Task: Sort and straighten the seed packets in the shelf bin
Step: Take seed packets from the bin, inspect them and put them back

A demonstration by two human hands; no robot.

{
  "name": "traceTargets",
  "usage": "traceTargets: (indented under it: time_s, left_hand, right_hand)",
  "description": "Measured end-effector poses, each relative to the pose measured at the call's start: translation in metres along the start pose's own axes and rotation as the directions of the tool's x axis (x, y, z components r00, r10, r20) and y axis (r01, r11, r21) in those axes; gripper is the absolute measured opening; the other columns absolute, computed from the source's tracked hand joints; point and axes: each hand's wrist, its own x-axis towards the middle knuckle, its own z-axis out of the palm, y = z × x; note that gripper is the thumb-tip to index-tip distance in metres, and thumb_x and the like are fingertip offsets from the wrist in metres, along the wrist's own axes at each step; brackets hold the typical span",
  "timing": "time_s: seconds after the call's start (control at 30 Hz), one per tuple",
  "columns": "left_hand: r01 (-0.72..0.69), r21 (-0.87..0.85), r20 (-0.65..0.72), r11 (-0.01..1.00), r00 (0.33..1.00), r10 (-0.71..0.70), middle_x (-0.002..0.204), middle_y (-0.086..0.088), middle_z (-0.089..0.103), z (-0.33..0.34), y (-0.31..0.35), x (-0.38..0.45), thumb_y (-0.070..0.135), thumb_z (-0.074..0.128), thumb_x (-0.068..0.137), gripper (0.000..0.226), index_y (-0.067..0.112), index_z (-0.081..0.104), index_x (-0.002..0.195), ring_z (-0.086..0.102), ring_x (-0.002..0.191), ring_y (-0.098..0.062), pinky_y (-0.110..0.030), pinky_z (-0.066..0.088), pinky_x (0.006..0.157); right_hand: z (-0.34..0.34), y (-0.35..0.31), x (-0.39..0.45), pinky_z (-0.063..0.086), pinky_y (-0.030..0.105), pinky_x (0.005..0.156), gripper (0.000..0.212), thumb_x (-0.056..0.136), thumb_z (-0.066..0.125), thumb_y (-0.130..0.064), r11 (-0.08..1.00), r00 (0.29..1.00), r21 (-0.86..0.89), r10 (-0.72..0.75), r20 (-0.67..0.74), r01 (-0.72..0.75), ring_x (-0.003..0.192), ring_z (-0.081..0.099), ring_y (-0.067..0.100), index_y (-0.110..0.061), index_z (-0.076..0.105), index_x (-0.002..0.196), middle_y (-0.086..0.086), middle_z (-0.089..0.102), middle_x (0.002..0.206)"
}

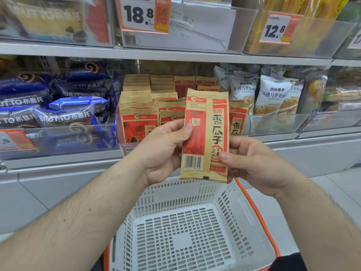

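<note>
One seed packet [205, 133], perhaps back-facing, two hands

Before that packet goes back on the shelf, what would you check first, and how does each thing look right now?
1. Both hands hold the packet: ok. The left hand and right hand each pinch a side of the seed packet.
2. Packet upright: ok, barcode at the bottom.
3. Printed face matches the row: not ok. Its back faces the camera, while the front packets in the shelf bin show their fronts.
4. Free slot in the bin: cannot tell, the held packet hides the middle.
5. Basket below out of the way: ok.
</note>
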Motion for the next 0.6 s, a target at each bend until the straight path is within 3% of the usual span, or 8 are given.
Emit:
traceTargets:
  time_s: [0.07,0.17,0.23,0.3,0.4,0.47,0.53,0.6]
  left_hand:
    - [0.004,-0.003,-0.011,1.000,1.000,-0.004,0.110,-0.020,0.072,0.000,0.001,0.000,0.021,0.059,0.083,0.038,0.006,0.066,0.117,0.070,0.090,-0.029,-0.044,0.060,0.077]
    - [0.016,-0.007,-0.007,1.000,1.000,-0.016,0.113,-0.020,0.071,0.000,0.001,-0.001,0.021,0.059,0.085,0.037,0.006,0.066,0.118,0.069,0.092,-0.030,-0.045,0.060,0.079]
    - [0.014,0.068,-0.026,0.998,1.000,-0.012,0.112,-0.017,0.073,0.000,0.000,0.000,0.017,0.057,0.094,0.028,0.009,0.066,0.119,0.071,0.094,-0.029,-0.046,0.061,0.078]
    - [-0.015,0.263,-0.062,0.965,0.998,0.033,0.109,-0.009,0.076,0.000,-0.002,-0.001,0.018,0.057,0.099,0.024,0.014,0.064,0.121,0.074,0.096,-0.025,-0.048,0.062,0.077]
    - [-0.036,0.455,-0.040,0.890,0.997,0.061,0.111,0.002,0.075,0.000,-0.007,-0.003,0.040,0.082,0.079,0.055,0.022,0.059,0.125,0.073,0.102,-0.021,-0.050,0.058,0.087]
    - [-0.010,0.475,-0.040,0.880,0.999,0.032,0.111,0.003,0.075,0.002,-0.008,-0.004,0.049,0.088,0.062,0.076,0.024,0.056,0.127,0.072,0.103,-0.020,-0.049,0.057,0.089]
    - [-0.004,0.457,-0.020,0.890,1.000,0.015,0.106,0.002,0.076,0.002,-0.008,-0.004,0.040,0.083,0.063,0.067,0.023,0.059,0.122,0.073,0.099,-0.021,-0.050,0.058,0.087]
    - [-0.010,0.449,0.024,0.894,1.000,-0.001,0.100,0.000,0.076,0.001,-0.008,-0.004,0.031,0.080,0.066,0.055,0.019,0.062,0.117,0.073,0.096,-0.024,-0.053,0.059,0.085]
  right_hand:
    - [0.000,0.000,0.000,0.054,0.028,0.054,0.085,0.053,0.092,-0.049,1.000,1.000,0.009,-0.005,0.020,0.005,0.075,0.070,0.027,-0.002,0.064,0.118,0.025,0.072,0.103]
    - [0.001,-0.001,-0.001,0.054,0.027,0.053,0.085,0.052,0.093,-0.048,1.000,1.000,0.016,-0.003,0.024,0.002,0.075,0.071,0.029,-0.001,0.064,0.117,0.028,0.071,0.103]
    - [0.004,-0.005,-0.002,0.054,0.027,0.051,0.072,0.059,0.093,-0.036,0.999,1.000,-0.034,0.010,-0.004,-0.010,0.073,0.069,0.031,0.000,0.064,0.114,0.028,0.071,0.100]
    - [0.010,-0.008,-0.004,0.054,0.030,0.050,0.048,0.067,0.089,-0.021,0.980,0.997,-0.198,-0.001,-0.072,-0.013,0.068,0.067,0.033,-0.002,0.065,0.104,0.026,0.073,0.089]
    - [0.021,-0.008,-0.004,0.057,0.038,0.054,0.031,0.070,0.088,-0.013,0.877,0.990,-0.481,-0.065,-0.125,-0.003,0.059,0.069,0.030,-0.013,0.065,0.091,0.016,0.072,0.074]
    - [0.025,-0.007,-0.005,0.060,0.044,0.060,0.035,0.067,0.090,-0.019,0.835,0.992,-0.550,-0.073,-0.101,0.005,0.064,0.071,0.030,-0.018,0.065,0.091,0.012,0.073,0.077]
    - [0.025,-0.008,-0.006,0.060,0.043,0.062,0.038,0.064,0.091,-0.032,0.836,0.992,-0.547,-0.102,-0.071,0.046,0.068,0.072,0.028,-0.018,0.067,0.090,0.010,0.073,0.078]
    - [0.024,-0.008,-0.006,0.057,0.035,0.057,0.033,0.074,0.082,-0.044,0.867,0.978,-0.486,-0.183,-0.095,0.115,0.062,0.070,0.022,-0.017,0.066,0.085,0.004,0.072,0.071]
